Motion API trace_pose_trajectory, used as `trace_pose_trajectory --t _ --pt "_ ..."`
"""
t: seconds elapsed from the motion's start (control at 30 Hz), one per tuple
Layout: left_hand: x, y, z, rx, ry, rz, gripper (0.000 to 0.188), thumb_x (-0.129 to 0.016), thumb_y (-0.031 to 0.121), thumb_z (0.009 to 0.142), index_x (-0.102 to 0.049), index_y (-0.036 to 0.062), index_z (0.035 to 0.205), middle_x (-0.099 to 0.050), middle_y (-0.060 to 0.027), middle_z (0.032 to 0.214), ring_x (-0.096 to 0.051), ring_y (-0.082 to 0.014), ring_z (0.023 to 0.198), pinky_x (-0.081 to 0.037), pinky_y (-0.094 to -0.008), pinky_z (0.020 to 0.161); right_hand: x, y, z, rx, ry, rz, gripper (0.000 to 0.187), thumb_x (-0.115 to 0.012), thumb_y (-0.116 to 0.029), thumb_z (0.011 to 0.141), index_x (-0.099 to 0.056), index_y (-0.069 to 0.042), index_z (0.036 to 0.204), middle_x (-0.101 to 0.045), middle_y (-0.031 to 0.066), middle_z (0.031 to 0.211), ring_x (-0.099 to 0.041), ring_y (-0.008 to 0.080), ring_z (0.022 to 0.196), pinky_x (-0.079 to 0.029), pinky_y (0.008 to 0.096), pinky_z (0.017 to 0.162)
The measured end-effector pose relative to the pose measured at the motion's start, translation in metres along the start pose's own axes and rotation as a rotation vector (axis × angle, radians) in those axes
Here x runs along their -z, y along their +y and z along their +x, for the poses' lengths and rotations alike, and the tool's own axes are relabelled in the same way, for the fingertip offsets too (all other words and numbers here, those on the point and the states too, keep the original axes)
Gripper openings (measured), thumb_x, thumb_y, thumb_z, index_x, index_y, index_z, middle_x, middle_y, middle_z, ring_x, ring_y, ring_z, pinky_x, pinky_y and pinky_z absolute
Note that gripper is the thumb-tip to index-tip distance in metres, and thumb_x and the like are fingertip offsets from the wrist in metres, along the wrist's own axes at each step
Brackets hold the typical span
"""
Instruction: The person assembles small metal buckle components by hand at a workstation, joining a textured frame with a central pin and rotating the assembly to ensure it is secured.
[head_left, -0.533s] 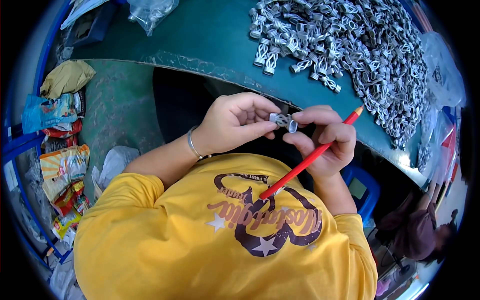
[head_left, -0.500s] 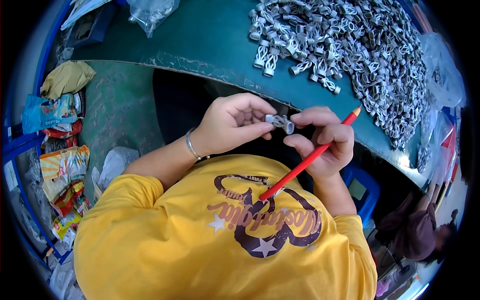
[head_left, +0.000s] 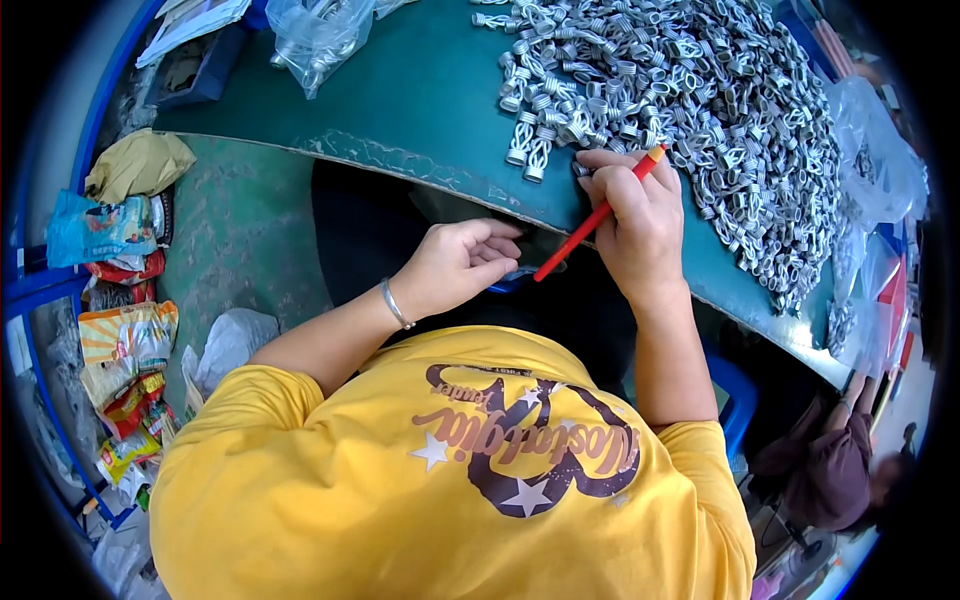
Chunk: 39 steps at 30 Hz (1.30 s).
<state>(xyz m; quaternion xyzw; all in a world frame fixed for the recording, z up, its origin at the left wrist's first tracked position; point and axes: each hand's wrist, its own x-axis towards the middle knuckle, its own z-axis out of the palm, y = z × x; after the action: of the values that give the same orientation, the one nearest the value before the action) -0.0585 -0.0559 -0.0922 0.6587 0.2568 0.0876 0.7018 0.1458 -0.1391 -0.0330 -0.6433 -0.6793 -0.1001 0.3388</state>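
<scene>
My right hand [head_left: 635, 215] has the red pencil [head_left: 600, 215] tucked between its fingers, tan end pointing up and away. Its thumb and fingertips reach over the table at the near edge of a heap of small silver-grey looped metal parts [head_left: 690, 110]. A bit of grey shows at those fingertips; whether they grip a part, I cannot tell. My left hand [head_left: 462, 262], with a silver bangle at the wrist, hovers just off the table's near edge. Its fingers are loosely bent and apart, and nothing shows in them.
The green table [head_left: 400, 120] has a worn near edge. A clear plastic bag [head_left: 320, 40] with metal parts lies at the far left, beside a blue bin [head_left: 205, 75]. Packets crowd a blue rack [head_left: 125, 335] on the left. Another person [head_left: 835, 470] is at the lower right.
My right hand has moved up and away to the heap's near edge, carrying the red pencil. My left hand has opened slightly and lowered; the looped metal part no longer shows in it.
</scene>
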Motion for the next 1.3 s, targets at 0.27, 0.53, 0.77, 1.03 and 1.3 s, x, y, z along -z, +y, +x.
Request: trace_pose_trajectory --t 0.27,0.53,0.77,1.03,1.3 --pt "-0.017 0.042 0.001 -0.349 0.066 -0.119 0.042 -0.062 -0.009 0.083 -0.046 -0.0042 0.122 -0.061 -0.0122 0.101 -0.065 -0.0183 0.091 -0.054 -0.0271 0.08 0.0 -0.034 -0.013 -0.395 0.34 1.003 0.024 -0.056 0.01 0.086 -0.037 -0.004 0.085 -0.058 0.0164 0.098 -0.061 0.0128 0.075 -0.051 0.0228 0.064" --pt "-0.018 0.055 0.004 -0.391 0.072 -0.329 0.023 -0.062 -0.003 0.086 -0.054 -0.0062 0.108 -0.065 -0.0113 0.093 -0.067 -0.0144 0.078 -0.055 -0.0236 0.068 0.011 -0.046 -0.026 -0.796 0.249 1.272 0.02 -0.055 0.003 0.09 -0.036 -0.006 0.088 -0.059 0.0134 0.092 -0.063 0.0135 0.072 -0.051 0.0216 0.058" --pt "-0.01 0.067 0.022 -0.624 0.213 0.199 0.02 -0.068 -0.006 0.079 -0.062 -0.0025 0.097 -0.059 -0.0102 0.092 -0.063 -0.0125 0.07 -0.051 -0.022 0.06 0.001 -0.033 -0.029 -0.533 0.299 0.869 0.025 -0.065 0.006 0.082 -0.042 -0.004 0.08 -0.061 0.0126 0.091 -0.059 0.0141 0.073 -0.049 0.0247 0.061" --pt "0.003 0.085 0.053 -0.866 0.263 0.669 0.023 -0.077 0.008 0.067 -0.066 0.0046 0.087 -0.059 -0.0078 0.082 -0.06 -0.0262 0.073 -0.05 -0.0344 0.063 0.003 -0.01 -0.008 -0.218 0.183 0.148 0.019 -0.069 0.004 0.07 -0.052 -0.003 0.077 -0.063 0.0143 0.088 -0.059 0.0325 0.073 -0.048 0.0382 0.062" --pt "0.005 0.084 0.059 -0.843 0.216 0.685 0.019 -0.075 0.01 0.067 -0.066 0.0062 0.084 -0.061 -0.0064 0.081 -0.06 -0.0258 0.072 -0.049 -0.0347 0.064 0.011 -0.002 0.0 -0.198 0.327 0.177 0.028 -0.074 0.008 0.07 -0.049 -0.004 0.076 -0.064 0.0158 0.086 -0.059 0.0226 0.067 -0.047 0.0291 0.056"
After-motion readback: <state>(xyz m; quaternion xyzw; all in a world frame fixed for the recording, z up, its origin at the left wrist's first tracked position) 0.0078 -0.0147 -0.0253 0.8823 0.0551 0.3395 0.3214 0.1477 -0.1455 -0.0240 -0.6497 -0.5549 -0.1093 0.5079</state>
